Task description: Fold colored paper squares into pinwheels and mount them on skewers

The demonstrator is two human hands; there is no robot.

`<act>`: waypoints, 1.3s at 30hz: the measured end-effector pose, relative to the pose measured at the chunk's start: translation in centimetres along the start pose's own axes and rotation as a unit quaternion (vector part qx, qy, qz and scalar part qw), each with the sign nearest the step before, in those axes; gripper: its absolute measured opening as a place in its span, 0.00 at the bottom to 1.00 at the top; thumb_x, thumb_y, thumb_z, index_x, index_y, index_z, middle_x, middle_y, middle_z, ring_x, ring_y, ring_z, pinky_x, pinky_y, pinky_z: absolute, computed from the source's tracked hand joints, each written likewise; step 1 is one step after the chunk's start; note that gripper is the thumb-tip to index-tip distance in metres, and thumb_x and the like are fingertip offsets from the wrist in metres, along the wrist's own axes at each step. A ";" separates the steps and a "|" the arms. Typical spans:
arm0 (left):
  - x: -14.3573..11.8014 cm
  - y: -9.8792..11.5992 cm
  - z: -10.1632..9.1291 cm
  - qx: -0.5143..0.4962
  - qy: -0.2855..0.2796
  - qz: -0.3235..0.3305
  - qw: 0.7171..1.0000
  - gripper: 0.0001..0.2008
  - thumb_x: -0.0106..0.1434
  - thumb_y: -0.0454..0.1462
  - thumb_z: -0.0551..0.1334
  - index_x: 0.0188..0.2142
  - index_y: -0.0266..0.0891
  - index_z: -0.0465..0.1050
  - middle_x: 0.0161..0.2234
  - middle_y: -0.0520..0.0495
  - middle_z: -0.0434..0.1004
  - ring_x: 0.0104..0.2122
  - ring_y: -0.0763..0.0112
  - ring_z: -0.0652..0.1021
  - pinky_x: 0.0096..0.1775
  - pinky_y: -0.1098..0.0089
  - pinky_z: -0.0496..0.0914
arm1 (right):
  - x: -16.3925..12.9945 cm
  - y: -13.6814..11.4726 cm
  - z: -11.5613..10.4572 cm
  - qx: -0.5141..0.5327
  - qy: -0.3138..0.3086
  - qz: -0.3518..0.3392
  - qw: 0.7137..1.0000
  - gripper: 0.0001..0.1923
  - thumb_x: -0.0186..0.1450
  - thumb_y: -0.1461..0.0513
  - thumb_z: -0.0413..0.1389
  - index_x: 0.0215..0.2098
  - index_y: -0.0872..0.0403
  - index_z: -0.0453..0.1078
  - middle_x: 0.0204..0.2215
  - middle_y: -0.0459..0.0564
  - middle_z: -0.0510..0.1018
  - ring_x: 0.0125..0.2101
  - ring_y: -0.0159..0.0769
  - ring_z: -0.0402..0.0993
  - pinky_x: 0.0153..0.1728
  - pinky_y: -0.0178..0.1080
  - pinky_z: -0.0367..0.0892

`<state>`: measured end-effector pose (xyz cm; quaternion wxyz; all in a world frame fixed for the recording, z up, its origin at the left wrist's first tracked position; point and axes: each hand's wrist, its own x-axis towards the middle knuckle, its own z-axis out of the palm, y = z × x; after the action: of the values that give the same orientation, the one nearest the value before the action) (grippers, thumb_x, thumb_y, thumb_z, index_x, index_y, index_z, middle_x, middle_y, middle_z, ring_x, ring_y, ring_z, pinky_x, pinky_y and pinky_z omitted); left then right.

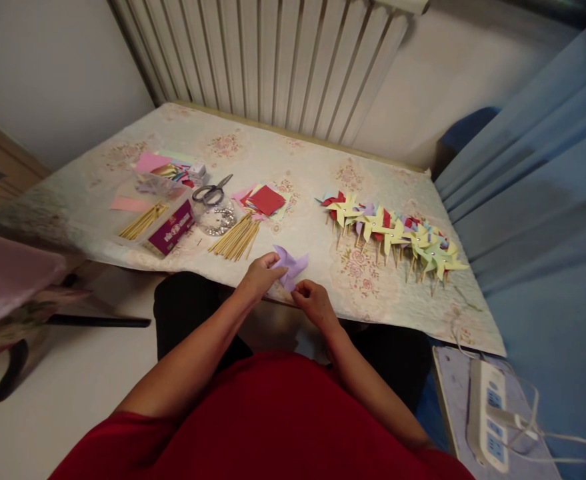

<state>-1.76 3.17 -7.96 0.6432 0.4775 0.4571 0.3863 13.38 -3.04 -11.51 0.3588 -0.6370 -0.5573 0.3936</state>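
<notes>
Between my two hands, just over the table's front edge, is a purple paper pinwheel (295, 268) with its blades folded. My left hand (263, 272) is closed on its left side, the thumb pressing toward the centre. The fingers of my right hand (315, 301) pinch the lower right blade tip. No stick shows on this pinwheel. Close by, to the left, lie a bundle of thin wooden sticks (236, 239) and a clear round dish of small metallic pieces (217, 221). A stack of coloured paper squares (269, 201), red on top, rests behind the sticks.
Finished pinwheels on sticks (395, 232) stand in a crowded row at the right. Scissors (213, 193) lie over the dish. A plastic box (171, 227) with more sticks sits at the left. A power strip (490, 413) with cables is at lower right, beside a blue curtain (547, 200).
</notes>
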 end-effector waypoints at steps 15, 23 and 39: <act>0.1 0.0 -0.2 -0.014 0.009 -0.012 1.000 0.10 0.49 0.38 0.64 0.31 0.38 0.70 0.27 0.55 0.72 0.26 0.73 0.71 0.30 0.73 0.63 | 0.0 0.1 0.0 0.014 -0.005 0.007 1.000 0.04 0.54 0.60 0.55 0.23 0.52 0.67 0.18 0.41 0.66 0.22 0.31 0.59 0.26 0.35 0.55; 0.7 0.5 -0.9 0.008 0.027 -0.002 1.000 0.09 0.48 0.38 0.67 0.28 0.38 0.70 0.24 0.55 0.69 0.25 0.73 0.69 0.28 0.73 0.62 | 0.0 0.6 0.1 0.030 -0.039 0.034 0.998 0.06 0.54 0.59 0.55 0.24 0.54 0.70 0.18 0.41 0.68 0.21 0.30 0.60 0.25 0.34 0.55; -0.3 -2.8 0.7 -0.128 0.036 -0.099 0.986 0.21 0.44 0.40 0.73 0.35 0.35 0.71 0.31 0.49 0.75 0.30 0.74 0.75 0.36 0.71 0.67 | 1.1 0.1 -0.2 0.112 0.038 0.064 0.991 0.08 0.53 0.56 0.56 0.23 0.53 0.69 0.19 0.43 0.70 0.20 0.30 0.61 0.22 0.34 0.56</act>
<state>-1.04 2.02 -10.52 0.7174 0.3297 0.4717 0.3927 13.66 -1.92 -11.60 0.4224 -0.6417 -0.4537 0.4516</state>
